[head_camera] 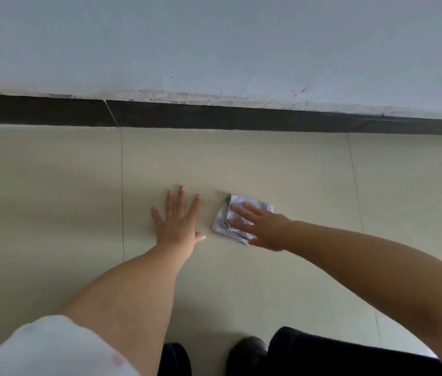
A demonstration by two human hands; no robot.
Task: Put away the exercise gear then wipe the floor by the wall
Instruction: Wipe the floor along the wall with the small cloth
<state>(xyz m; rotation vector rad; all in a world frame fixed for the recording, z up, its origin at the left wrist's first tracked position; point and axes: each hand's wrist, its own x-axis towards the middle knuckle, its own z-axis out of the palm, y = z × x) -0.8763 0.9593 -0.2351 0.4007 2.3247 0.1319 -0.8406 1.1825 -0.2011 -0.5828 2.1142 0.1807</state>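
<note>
My right hand (262,230) lies flat with its fingers spread across a folded cloth (237,218), pressing it down onto the floor (282,164); this grip is an open palm and nothing is pinched or curled around, which suits wiping, since weight spread over the whole pad keeps the cloth from bunching. The cloth shows past my fingertips on the side away from me and towards my other hand, with one folded corner peeking out beside my thumb. My left hand (177,222) is just beside the cloth, apart from it, also fully open and holding nothing, palm planted on the tile; I read that as a brace, taking my weight while I lean forward. The cloth looks pale, whitish-lilac with faint markings, folded into a rough square several layers thick, edges a little uneven and rumpled; I cannot tell whether it is damp. Beyond both hands runs a dark skirting board (241,119) at the foot of the wall (214,44), well ahead of the cloth, with a band of bare beige tile between. No exercise gear shows anywhere here, so I judge the putting-away is behind me and the wiping is the step in hand, with the strip nearest the skirting yet to be reached.
</note>
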